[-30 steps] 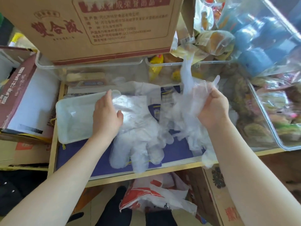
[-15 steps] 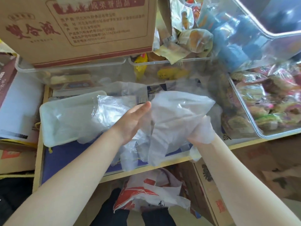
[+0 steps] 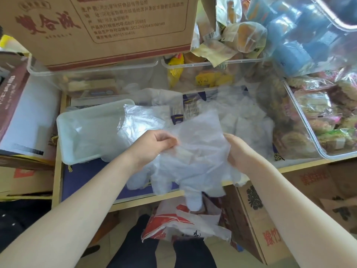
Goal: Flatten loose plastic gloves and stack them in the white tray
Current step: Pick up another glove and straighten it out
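Left hand and right hand each pinching a side edge of a thin clear plastic glove, held above the shelf edge, right of the white tray. Probably featherlight, limp, clingy; best gripped by cuff corners.

Background stock around the shelf.
Cardboard box above clear bins of wrapped snacks; red-printed bag on floor.

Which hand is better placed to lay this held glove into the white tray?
Probably the left hand: it pinches the glove on the side nearest the white tray; the right hand would reach across.
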Action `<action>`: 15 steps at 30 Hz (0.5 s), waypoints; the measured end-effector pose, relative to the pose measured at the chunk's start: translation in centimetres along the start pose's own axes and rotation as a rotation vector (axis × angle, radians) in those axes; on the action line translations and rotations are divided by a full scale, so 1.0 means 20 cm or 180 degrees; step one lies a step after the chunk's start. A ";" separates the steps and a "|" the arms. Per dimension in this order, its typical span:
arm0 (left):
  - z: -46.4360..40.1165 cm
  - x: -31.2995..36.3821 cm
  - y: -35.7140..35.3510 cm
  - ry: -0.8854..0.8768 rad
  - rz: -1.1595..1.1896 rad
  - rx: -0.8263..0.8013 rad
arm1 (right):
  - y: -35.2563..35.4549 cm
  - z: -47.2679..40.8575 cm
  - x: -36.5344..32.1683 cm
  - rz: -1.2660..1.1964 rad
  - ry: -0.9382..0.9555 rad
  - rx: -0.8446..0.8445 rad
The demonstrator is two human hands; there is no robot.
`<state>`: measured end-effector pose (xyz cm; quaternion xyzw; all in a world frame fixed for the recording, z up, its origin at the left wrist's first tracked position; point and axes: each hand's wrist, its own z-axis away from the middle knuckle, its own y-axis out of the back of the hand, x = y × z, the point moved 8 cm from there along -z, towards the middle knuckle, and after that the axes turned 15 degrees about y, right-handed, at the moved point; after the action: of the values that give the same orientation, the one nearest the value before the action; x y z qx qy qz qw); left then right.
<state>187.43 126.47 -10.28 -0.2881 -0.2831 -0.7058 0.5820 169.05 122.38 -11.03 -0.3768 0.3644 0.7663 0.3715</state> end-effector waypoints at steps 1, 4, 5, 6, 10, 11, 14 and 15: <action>0.01 0.00 0.02 -0.0055 -0.0202 0.0068 | -0.01 -0.03 0.01 -0.0274 -0.0081 0.0080; 0.05 0.00 0.08 -0.0148 -0.0748 0.0048 | -0.06 -0.01 -0.08 -0.0293 0.0130 -0.0176; 0.06 -0.01 0.09 -0.0136 -0.0846 0.0049 | -0.10 0.01 -0.12 -0.0097 0.0200 -0.0345; 0.07 0.00 0.12 -0.0153 -0.0844 0.0092 | -0.15 0.00 -0.12 0.0133 0.0346 -0.0541; 0.10 -0.01 0.25 0.0025 -0.0213 0.0625 | -0.27 -0.06 -0.18 0.0007 0.0679 -0.0418; 0.11 -0.04 0.28 0.0149 0.0055 0.0661 | -0.29 -0.08 -0.19 -0.0194 0.0664 -0.0249; 0.12 -0.11 0.34 0.0238 -0.0011 0.0717 | -0.30 -0.16 -0.18 -0.0351 0.0554 0.0210; 0.11 -0.13 0.37 0.0227 -0.0252 0.0880 | -0.32 -0.20 -0.18 -0.0288 0.0535 0.0310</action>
<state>195.28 128.72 -10.25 -0.1686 -0.3679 -0.6923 0.5975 177.20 120.93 -11.53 -0.4373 0.4136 0.6959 0.3917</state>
